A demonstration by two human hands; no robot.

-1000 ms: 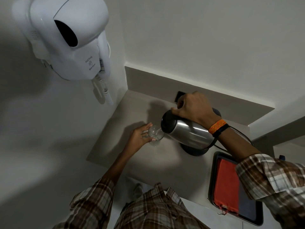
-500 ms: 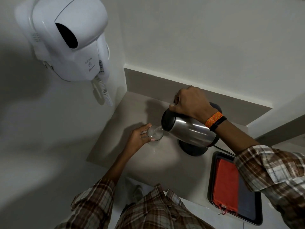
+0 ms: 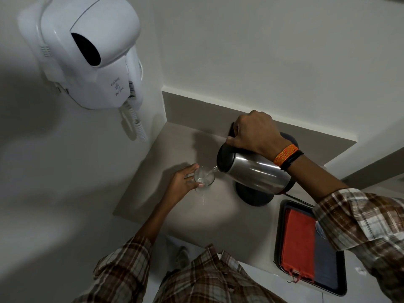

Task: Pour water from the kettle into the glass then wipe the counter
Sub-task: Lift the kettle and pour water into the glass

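My right hand (image 3: 253, 133) grips the black handle of a steel kettle (image 3: 253, 173), tilted with its spout to the left, lifted above its round black base (image 3: 253, 196). A thin stream of water runs from the spout into a clear glass (image 3: 204, 176). The glass stands on the beige counter (image 3: 175, 149), and my left hand (image 3: 182, 179) wraps around its left side. An orange-red cloth (image 3: 298, 241) lies folded in a black tray (image 3: 277, 232) at the right, partly hidden by my right sleeve.
A white wall-mounted hair dryer (image 3: 91, 53) with a coiled cord (image 3: 137, 125) hangs on the left wall above the counter's corner. Walls close the counter at left and back. A dark cloth (image 3: 325, 263) lies beside the red one in the tray.
The kettle has tipped further, and water now visibly streams into the glass. My left hand has stayed on the glass.
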